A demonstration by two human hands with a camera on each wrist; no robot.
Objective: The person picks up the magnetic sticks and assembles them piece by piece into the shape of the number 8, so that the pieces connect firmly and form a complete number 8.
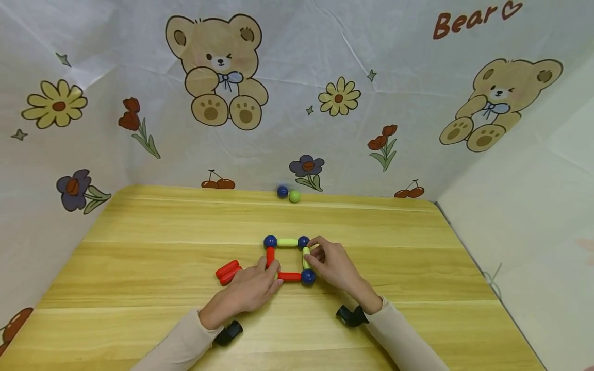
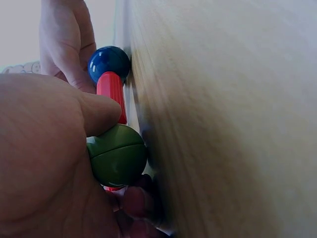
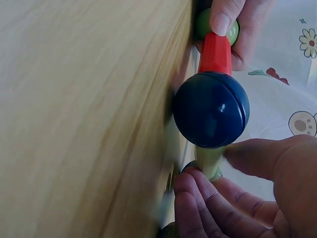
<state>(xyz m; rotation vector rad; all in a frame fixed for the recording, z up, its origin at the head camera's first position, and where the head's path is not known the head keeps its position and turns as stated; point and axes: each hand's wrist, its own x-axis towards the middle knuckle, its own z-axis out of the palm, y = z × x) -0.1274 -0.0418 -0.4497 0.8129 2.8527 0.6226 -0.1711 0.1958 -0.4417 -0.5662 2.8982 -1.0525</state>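
Rod-and-ball square (image 1: pixel 290 277) lay near the middle of the table, between your two hands. Behind and to the left rose a patterned cloth (image 1: pixel 287 51) of bears and flowers, cut off at the top of the head view. The wooden table (image 1: pixel 394 232) ran out of the bottom, its grain going from side to side, blurred up close in the wrist views. Your sleeves (image 1: pixel 176 342) were cropped there too. Your left hand (image 1: pixel 252 286) was partly closed, thumb and fingers curled round the green corner ball (image 2: pixel 119 158), mostly hiding it from above. Your right hand (image 1: pixel 336 265) pinched the yellow-green side rod (image 1: pixel 306 257), covering part of it; whether your index finger touched the far blue ball (image 1: pixel 303 242) was hard to tell. Your left hand overlapped a pair of loose red rods (image 1: pixel 227 269) and the near end of the left red rod (image 1: pixel 270 255). At the table's back edge sat a loose blue ball (image 1: pixel 282 192) and, just beside it, a loose green ball (image 1: pixel 294 196)
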